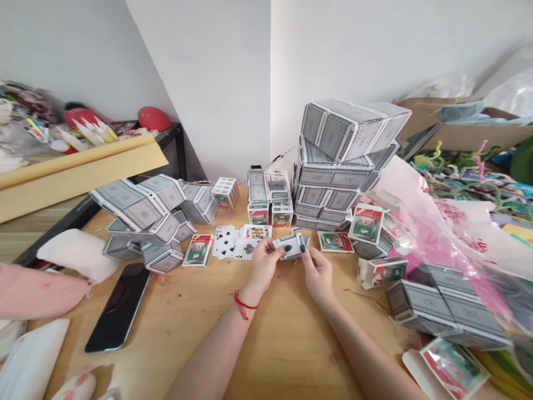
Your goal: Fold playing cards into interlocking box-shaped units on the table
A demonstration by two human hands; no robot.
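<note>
Over the middle of the wooden table, my left hand (pixel 265 264) pinches a playing card (pixel 285 243) with a grey patterned back. My right hand (pixel 317 269) grips the right end of the same card between thumb and finger, where a narrow white edge shows. Whether the card is folded there, I cannot tell. More grey-backed cards lie just behind it, partly hidden by my fingers. Left of my left hand, face-up cards (pixel 226 243) lie spread, among them an ace of spades (pixel 245 250) and a king.
Blocks built from cards rise in a tall stack (pixel 333 183) behind my right hand, with a lower pile (pixel 145 214) at the left. Red and green card boxes (pixel 199 250) lie around. A phone (pixel 119 308) rests at the left, more card blocks (pixel 445 305) at the right.
</note>
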